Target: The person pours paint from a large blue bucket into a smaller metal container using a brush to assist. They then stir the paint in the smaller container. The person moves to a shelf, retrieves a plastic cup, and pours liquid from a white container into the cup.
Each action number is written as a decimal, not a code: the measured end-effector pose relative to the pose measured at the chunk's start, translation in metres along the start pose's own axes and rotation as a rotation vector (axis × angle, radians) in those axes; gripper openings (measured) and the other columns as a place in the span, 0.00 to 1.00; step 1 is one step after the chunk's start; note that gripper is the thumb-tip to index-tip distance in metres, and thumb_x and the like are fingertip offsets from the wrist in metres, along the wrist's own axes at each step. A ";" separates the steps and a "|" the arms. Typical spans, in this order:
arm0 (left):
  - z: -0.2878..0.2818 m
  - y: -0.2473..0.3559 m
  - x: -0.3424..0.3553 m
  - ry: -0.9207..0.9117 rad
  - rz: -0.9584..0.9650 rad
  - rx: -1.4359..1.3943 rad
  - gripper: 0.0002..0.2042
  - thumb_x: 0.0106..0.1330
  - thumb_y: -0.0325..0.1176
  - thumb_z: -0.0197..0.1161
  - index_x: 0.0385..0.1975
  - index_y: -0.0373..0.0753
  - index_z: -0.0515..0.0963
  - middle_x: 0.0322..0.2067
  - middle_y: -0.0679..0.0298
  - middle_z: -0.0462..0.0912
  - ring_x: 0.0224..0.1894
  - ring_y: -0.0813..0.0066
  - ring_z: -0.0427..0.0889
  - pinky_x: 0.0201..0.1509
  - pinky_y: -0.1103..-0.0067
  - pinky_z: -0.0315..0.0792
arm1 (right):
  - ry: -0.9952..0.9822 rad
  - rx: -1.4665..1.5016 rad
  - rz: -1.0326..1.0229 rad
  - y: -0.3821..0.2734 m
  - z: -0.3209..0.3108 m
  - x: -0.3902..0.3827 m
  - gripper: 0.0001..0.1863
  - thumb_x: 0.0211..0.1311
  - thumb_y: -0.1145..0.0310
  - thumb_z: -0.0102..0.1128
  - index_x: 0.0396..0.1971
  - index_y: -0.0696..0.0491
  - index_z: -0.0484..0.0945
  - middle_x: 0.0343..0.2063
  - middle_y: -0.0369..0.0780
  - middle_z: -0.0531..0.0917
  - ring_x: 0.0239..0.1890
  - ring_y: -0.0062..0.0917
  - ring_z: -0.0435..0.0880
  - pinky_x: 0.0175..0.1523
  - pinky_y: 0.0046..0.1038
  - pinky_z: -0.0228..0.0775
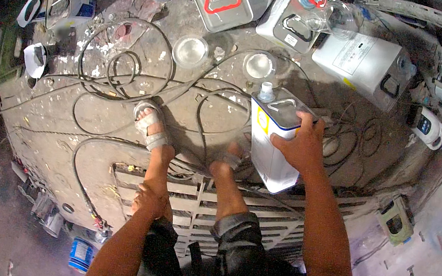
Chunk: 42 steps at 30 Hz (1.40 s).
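My right hand [303,146] grips the upper right corner of a white rectangular metal can [274,156], thumb on its side and fingers over the top edge. The can has a blue rim, a yellow label patch and a pale spout cap [266,91]; it leans a little in front of my right foot. My left hand [149,201] is closed round my left shin [157,169], away from the can. Two round clear containers [190,51] with pale insides stand beyond, one of them nearer the can's spout.
A dark hose [201,82] lies in loops across the dirty floor. Along the far side stand a can with a red handle [219,4] and other white cans [358,64]. A slatted grate [181,196] lies beneath my legs. A blue tin [81,255] sits at lower left.
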<state>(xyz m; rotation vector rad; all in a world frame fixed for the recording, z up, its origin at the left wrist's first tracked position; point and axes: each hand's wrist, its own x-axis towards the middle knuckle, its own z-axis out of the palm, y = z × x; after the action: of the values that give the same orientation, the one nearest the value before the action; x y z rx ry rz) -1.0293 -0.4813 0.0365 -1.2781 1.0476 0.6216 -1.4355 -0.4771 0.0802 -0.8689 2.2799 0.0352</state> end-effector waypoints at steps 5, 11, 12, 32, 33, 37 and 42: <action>0.007 -0.007 0.009 0.008 0.046 -0.026 0.53 0.50 0.63 0.62 0.64 0.30 0.42 0.53 0.46 0.68 0.52 0.53 0.75 0.51 0.64 0.73 | -0.028 0.009 0.035 -0.004 -0.001 0.008 0.43 0.34 0.57 0.74 0.52 0.55 0.63 0.48 0.57 0.66 0.51 0.50 0.69 0.55 0.43 0.64; -0.017 0.004 -0.017 0.000 -0.014 -0.053 0.54 0.49 0.64 0.61 0.64 0.30 0.41 0.54 0.44 0.67 0.54 0.52 0.72 0.53 0.63 0.71 | -0.043 -0.034 0.036 0.002 0.003 0.016 0.43 0.34 0.56 0.73 0.52 0.55 0.63 0.49 0.57 0.66 0.51 0.50 0.69 0.56 0.42 0.63; -0.014 0.003 -0.012 -0.013 0.000 -0.040 0.54 0.50 0.64 0.61 0.64 0.29 0.40 0.54 0.44 0.67 0.54 0.51 0.72 0.53 0.63 0.71 | -0.040 -0.038 0.026 0.004 0.004 0.018 0.43 0.34 0.56 0.73 0.52 0.55 0.63 0.49 0.57 0.66 0.51 0.50 0.69 0.57 0.42 0.63; 0.004 -0.002 0.002 0.028 0.014 -0.004 0.55 0.48 0.66 0.61 0.64 0.28 0.42 0.52 0.45 0.68 0.52 0.52 0.74 0.50 0.62 0.72 | -0.096 -0.074 0.043 -0.016 -0.003 0.030 0.44 0.33 0.54 0.72 0.53 0.55 0.63 0.47 0.58 0.69 0.52 0.49 0.68 0.57 0.41 0.62; 0.006 -0.003 0.005 0.011 -0.024 -0.033 0.55 0.48 0.66 0.61 0.64 0.28 0.42 0.52 0.45 0.69 0.52 0.52 0.74 0.50 0.63 0.72 | -0.095 -0.075 0.044 -0.017 -0.003 0.030 0.44 0.33 0.54 0.72 0.53 0.55 0.63 0.47 0.58 0.69 0.52 0.49 0.67 0.57 0.40 0.62; 0.006 -0.004 0.013 -0.052 -0.094 -0.122 0.56 0.47 0.66 0.62 0.64 0.29 0.42 0.52 0.47 0.69 0.51 0.54 0.75 0.50 0.64 0.73 | -0.083 -0.110 0.014 -0.013 -0.001 0.032 0.43 0.34 0.53 0.71 0.53 0.56 0.63 0.46 0.59 0.70 0.53 0.50 0.67 0.57 0.40 0.62; 0.010 -0.002 0.016 -0.036 -0.119 -0.116 0.55 0.46 0.65 0.63 0.63 0.30 0.44 0.51 0.48 0.70 0.51 0.54 0.76 0.50 0.65 0.73 | -0.103 -0.106 0.034 -0.016 -0.004 0.032 0.44 0.34 0.54 0.71 0.53 0.56 0.62 0.47 0.59 0.70 0.54 0.50 0.66 0.58 0.41 0.62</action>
<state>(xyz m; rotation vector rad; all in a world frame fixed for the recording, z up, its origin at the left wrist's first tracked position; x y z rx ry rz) -1.0180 -0.4751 0.0227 -1.4148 0.9097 0.6195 -1.4456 -0.5086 0.0668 -0.8624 2.2124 0.2134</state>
